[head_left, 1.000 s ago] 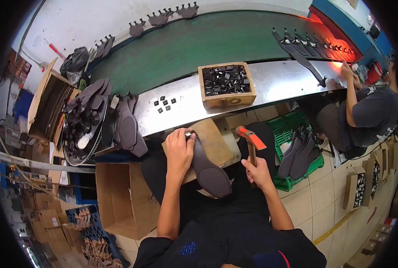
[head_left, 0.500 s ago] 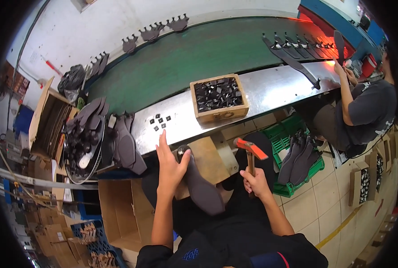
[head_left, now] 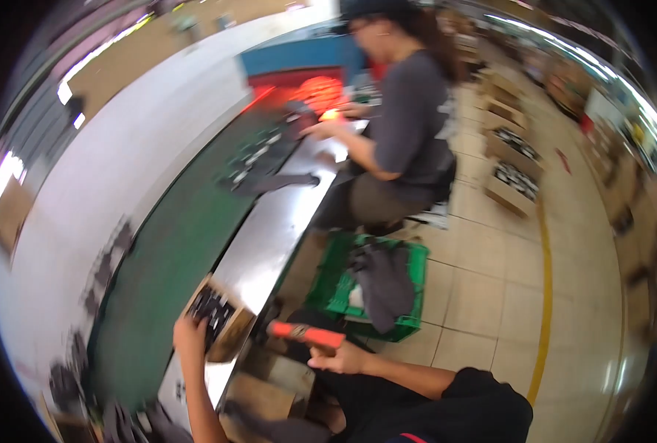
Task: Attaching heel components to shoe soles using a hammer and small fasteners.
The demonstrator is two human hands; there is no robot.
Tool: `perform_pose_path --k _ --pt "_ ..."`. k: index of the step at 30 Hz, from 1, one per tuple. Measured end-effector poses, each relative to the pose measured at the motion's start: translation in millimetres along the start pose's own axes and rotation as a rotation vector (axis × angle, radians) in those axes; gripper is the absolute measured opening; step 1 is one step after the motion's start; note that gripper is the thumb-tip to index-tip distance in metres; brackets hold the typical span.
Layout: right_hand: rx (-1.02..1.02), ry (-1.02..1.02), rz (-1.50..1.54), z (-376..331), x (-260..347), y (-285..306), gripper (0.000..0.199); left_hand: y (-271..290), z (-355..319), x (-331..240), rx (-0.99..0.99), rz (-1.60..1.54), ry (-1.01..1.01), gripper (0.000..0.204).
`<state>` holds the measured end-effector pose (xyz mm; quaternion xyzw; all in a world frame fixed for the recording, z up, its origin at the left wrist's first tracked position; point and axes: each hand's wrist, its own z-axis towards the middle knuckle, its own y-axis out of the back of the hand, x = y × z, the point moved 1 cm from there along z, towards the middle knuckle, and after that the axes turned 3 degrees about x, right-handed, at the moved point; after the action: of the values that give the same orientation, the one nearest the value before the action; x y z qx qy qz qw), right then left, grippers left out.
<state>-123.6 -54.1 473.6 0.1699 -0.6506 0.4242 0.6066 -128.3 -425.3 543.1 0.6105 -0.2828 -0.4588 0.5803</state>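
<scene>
My left hand (head_left: 190,336) reaches over the rim of a wooden box (head_left: 238,332), fingers down among small black pieces (head_left: 209,308). Blur and the pieces hide its fingertips, so its grip cannot be made out. In my right hand (head_left: 343,357) is a hammer with a red head (head_left: 306,334), gripped by its handle. A dark shoe sole (head_left: 280,430) lies low in the view, near a wooden block (head_left: 266,395) in front of me; the sole is blurred and partly cut off.
A metal ledge (head_left: 266,247) runs beside a green belt (head_left: 166,258). A green crate (head_left: 417,292) holding dark soles stands on the tiled floor. Farther along, a co-worker (head_left: 410,111) sits handling something by a red-glowing heater (head_left: 317,94). Cartons (head_left: 513,184) stand beyond.
My view has swung to the right, toward the co-worker. My left hand has left the sole and gone to the wooden box. The hammer stays in my right hand.
</scene>
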Motion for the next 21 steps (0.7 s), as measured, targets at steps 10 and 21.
perform_pose_path --k 10,21 --pt "0.019 0.054 -0.092 7.4 19.3 -12.0 0.029 -9.0 6.0 -33.7 -0.273 0.132 0.129 0.023" --pt "0.059 0.066 -0.178 36.9 101.8 -55.5 0.028 82.3 -163.1 -100.6 -0.168 -1.557 0.011 0.022"
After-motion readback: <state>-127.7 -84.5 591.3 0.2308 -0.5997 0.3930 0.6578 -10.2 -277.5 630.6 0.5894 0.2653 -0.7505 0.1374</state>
